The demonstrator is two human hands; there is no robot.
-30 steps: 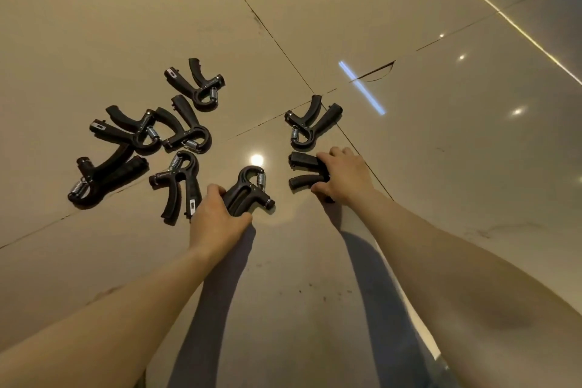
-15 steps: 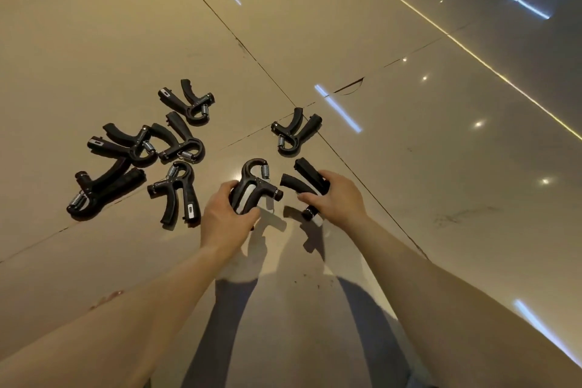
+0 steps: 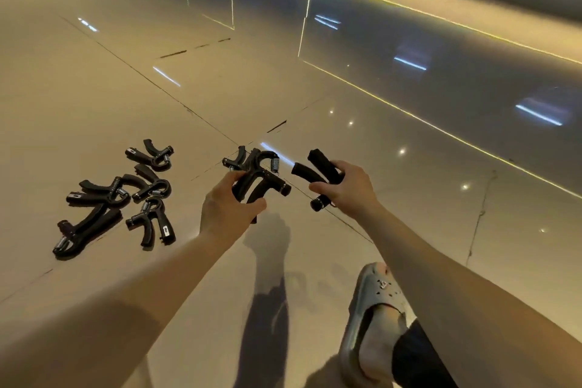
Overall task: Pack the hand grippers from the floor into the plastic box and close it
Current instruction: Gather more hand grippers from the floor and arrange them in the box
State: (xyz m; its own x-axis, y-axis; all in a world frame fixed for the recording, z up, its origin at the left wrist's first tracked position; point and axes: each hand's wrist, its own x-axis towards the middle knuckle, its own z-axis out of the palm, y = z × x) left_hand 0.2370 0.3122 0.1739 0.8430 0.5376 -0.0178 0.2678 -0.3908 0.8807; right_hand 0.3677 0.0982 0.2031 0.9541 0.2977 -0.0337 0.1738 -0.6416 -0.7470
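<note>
Black plastic hand grippers, 8 in view. L hand has fingers + thumb curled round the handles of the first gripper, spring end up at 12 o'clock, and it looks lifted clear of the floor. R hand is wrapped tight round the head of the second gripper. Both its handles stick out toward 11 o'clock and the knob end pokes out below the fist at 7 o'clock; also looks off the ground. The 2 held ones are near each other, not touching.

Lone gripper lies on the tiles at 12 o'clock of the L hand, partly hidden behind the first gripper. Pile of five grippers sits at 9 o'clock of the L hand, well apart, some overlapping.

Plastic box not in frame, so can't tell if anything's in it or if the lid is open. Grey clog on a foot at 5 o'clock.

Progress, est.: early. 2 picked up but not yet boxed, 6 left on the floor, approx. 3 more two-handed trips, then lid to close
</note>
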